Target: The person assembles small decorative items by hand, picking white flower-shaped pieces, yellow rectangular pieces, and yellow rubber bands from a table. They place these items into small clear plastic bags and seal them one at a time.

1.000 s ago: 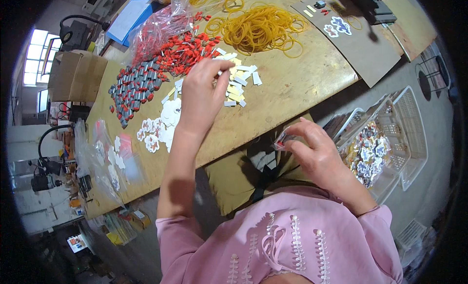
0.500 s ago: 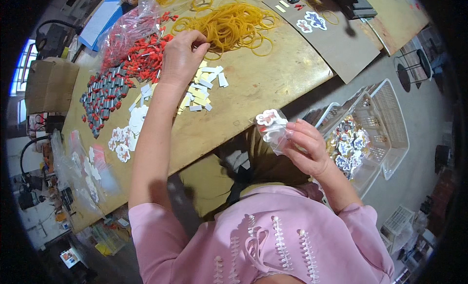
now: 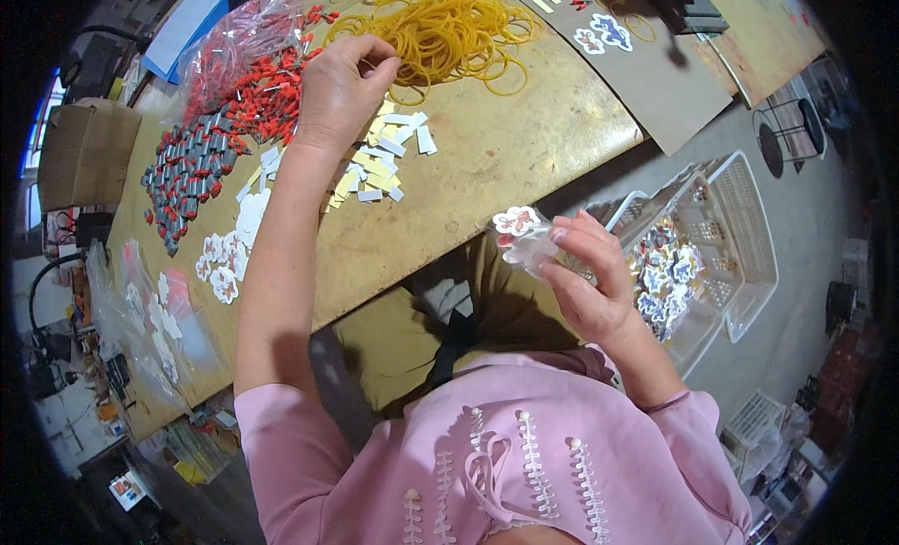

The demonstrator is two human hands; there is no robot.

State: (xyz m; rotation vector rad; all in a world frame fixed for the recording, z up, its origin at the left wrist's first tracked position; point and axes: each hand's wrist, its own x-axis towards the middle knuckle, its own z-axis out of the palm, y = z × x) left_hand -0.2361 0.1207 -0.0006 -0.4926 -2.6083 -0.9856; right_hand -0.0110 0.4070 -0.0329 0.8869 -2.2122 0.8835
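My left hand [image 3: 342,91] reaches over the table to the near left edge of a heap of yellow rubber bands [image 3: 459,39]. Its thumb and forefinger are pinched on a rubber band, mostly hidden by the fingers. Over my lap, my right hand [image 3: 599,283] grips a small clear plastic bag [image 3: 532,250] by its edge. Inside the bag lie white flower-shaped cutouts [image 3: 515,221] with a reddish print and something small and red. Beneath my left wrist spreads a pile of white and pale yellow strips [image 3: 379,166].
Red-tipped small parts [image 3: 267,100] and grey cylindrical parts [image 3: 192,170] are heaped at the left. Flower cutouts [image 3: 223,255] lie nearer me, beside plastic bags [image 3: 154,330]. A white plastic basket [image 3: 740,227] with filled bags stands right, below the table edge. A grey board [image 3: 646,86] lies far right.
The view has shifted slightly. My left hand stays at the rubber bands, its fingertips drawn slightly left. The bag in my right hand has tilted a little, and the fingers have risen.
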